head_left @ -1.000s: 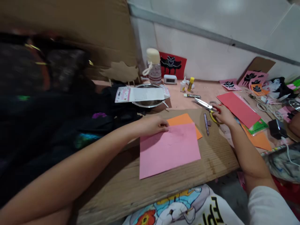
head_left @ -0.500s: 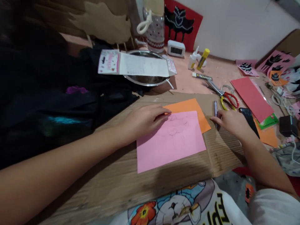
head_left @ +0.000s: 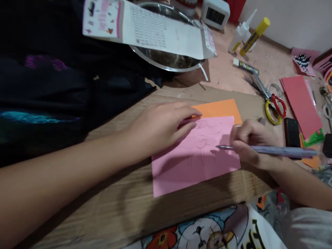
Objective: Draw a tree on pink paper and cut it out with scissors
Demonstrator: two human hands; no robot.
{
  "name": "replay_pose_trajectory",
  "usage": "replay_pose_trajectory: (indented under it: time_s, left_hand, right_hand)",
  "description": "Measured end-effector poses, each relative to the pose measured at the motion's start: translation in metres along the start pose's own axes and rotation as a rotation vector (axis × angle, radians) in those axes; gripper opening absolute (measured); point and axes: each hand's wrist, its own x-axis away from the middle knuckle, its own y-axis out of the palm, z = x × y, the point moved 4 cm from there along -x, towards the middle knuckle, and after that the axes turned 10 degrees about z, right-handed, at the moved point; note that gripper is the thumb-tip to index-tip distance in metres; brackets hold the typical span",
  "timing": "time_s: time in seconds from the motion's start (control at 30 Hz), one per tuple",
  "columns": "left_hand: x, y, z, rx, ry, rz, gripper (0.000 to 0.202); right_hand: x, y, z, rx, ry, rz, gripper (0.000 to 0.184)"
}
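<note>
A pink sheet of paper (head_left: 176, 183) with thin drawn lines lies on the cardboard, partly over an orange sheet (head_left: 220, 108). My left hand (head_left: 163, 126) rests flat on the pink sheet's upper left part, fingers stretched out toward the drawing. At the sheet's right edge, my right hand (head_left: 250, 141) is closed around a pen (head_left: 277, 150). The pen's metal tip points left over the lower right of the drawing; whether it touches the paper I cannot tell. Its far end is blurred.
Red-and-yellow-handled scissors (head_left: 267, 95), an eraser (head_left: 245, 66), a glue bottle (head_left: 238, 36) and a yellow glue stick (head_left: 255, 36) are at the back right. A steel bowl (head_left: 166, 65) with a bead card (head_left: 178, 38) across it stands behind. Black cloth (head_left: 116, 90) covers the left.
My right hand has picked up the pen from the cardboard and brought it left over the pink sheet. My left hand still rests on the paper. The view has shifted closer and downward.
</note>
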Motion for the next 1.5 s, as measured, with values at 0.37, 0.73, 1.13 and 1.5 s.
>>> replay_pose_trajectory:
  time_s: [0.37,0.73,1.13,1.5]
  left_hand:
    - [0.0,0.002,-0.003,0.002,0.005,-0.019,0.042]
    - [0.001,-0.003,-0.001,-0.016,-0.013,-0.015,0.04]
    - [0.001,-0.003,-0.001,-0.031,-0.022,-0.028,0.042]
    - [-0.001,-0.003,-0.001,-0.056,-0.017,-0.071,0.039]
  right_hand:
    - [-0.021,0.034,0.048,0.071,0.078,-0.016,0.038]
    - [-0.027,0.041,0.04,0.279,-0.031,0.038,0.036]
    - [-0.029,0.043,0.032,0.34,-0.017,0.01,0.032]
    - [-0.03,0.043,0.032,0.304,-0.024,-0.016,0.031]
